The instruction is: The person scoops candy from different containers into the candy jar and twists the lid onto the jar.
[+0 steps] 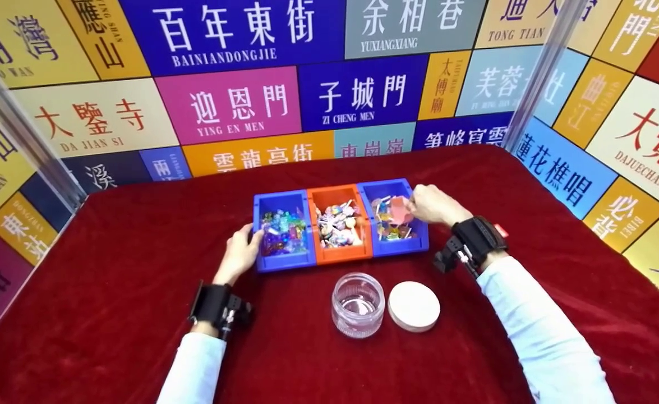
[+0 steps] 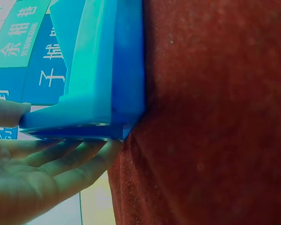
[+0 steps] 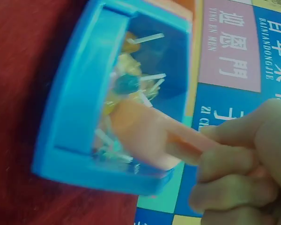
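Note:
My right hand (image 1: 434,205) grips the handle of a pink scoop (image 3: 143,129). Its blade dips among lollipops with white sticks (image 3: 126,84) in the right blue bin (image 3: 79,75). At the other end, my left hand (image 1: 242,253) holds the outer wall of the left blue bin (image 2: 91,103), thumb at the rim and fingers along the outside. Clear, colourful small pieces (image 1: 282,230) fill part of that bin. Between the two, an orange bin (image 1: 340,255) holds wrapped candies (image 1: 339,224). The three bins stand joined in a row.
In front of the bins stands a clear, lidless jar (image 1: 358,320). A white round lid (image 1: 414,306) lies to its right. Dark red cloth (image 1: 138,269) covers the table, and colourful lettered panels (image 1: 228,106) rise behind it with metal posts (image 1: 542,78).

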A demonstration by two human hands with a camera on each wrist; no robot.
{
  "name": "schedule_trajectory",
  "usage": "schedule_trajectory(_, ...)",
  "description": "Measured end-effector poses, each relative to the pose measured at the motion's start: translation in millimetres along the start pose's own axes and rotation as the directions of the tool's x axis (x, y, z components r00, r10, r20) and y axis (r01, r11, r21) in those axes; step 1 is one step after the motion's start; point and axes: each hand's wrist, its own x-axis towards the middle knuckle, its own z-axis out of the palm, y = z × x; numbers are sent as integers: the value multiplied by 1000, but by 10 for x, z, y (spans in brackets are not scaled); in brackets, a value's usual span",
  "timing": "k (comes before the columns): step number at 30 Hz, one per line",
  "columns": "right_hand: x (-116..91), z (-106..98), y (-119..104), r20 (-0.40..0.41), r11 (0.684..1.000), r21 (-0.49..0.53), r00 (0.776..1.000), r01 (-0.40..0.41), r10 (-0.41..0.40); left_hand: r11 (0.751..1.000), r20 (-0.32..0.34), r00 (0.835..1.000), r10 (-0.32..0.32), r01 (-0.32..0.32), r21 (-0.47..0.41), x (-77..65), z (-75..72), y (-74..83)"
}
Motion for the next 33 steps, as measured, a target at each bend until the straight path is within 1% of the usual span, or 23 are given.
schedule_trajectory(4, 3, -52, -34, 56, 998, 42, 997, -51, 48, 1000, -14, 1000, 11, -11, 9, -11, 2, 3)
schedule_trajectory(5, 1, -52, -46, 66, 995, 65, 995, -75, 70, 1000, -16, 1000, 12, -12, 12, -11, 1, 3)
schedule_trajectory(9, -4, -2, -66, 72, 982, 124, 989, -139, 131, 1000, -8, 1000, 0, 0, 6, -7, -9, 16)
schedule_trajectory(11, -10, 30, -68, 82, 978, 129, 985, -165, 155, 1000, 2, 1000, -7, 7, 5, -5, -11, 13)
schedule_trajectory(14, -18, 83, -72, 92, 977, 87, 978, -193, 185, 1000, 9, 1000, -20, 20, 6, -7, -12, 10)
schedule_trajectory(19, -17, 231, -123, 39, 963, -22, 962, -269, 269, 1000, 5, 1000, -10, 10, 6, -15, 7, 7)
schedule_trajectory(21, -9, 308, -149, 25, 959, -34, 959, -280, 281, 1000, 15, 1000, -4, 4, 0, -18, 23, 2)
schedule_trajectory(25, -1, 410, -165, 5, 971, -46, 972, -236, 237, 1000, 29, 1000, 0, 0, -7, -20, 38, -1)
schedule_trajectory(27, -11, 437, -142, -22, 979, -55, 981, -196, 195, 1000, 24, 1000, 6, -6, -3, -19, 33, 2)
schedule_trajectory(30, -43, 481, -83, -83, 991, -97, 993, -93, 85, 1000, 6, 1000, 25, -25, 10, -20, 14, 7)
schedule_trajectory(31, -57, 500, -62, -108, 992, -114, 993, -54, 42, 999, 1, 1000, 30, -30, 13, -20, 8, 8)
schedule_trajectory(33, -80, 544, -24, -157, 990, -144, 987, 14, -37, 999, -6, 999, 36, -36, 16, -20, -1, 7)
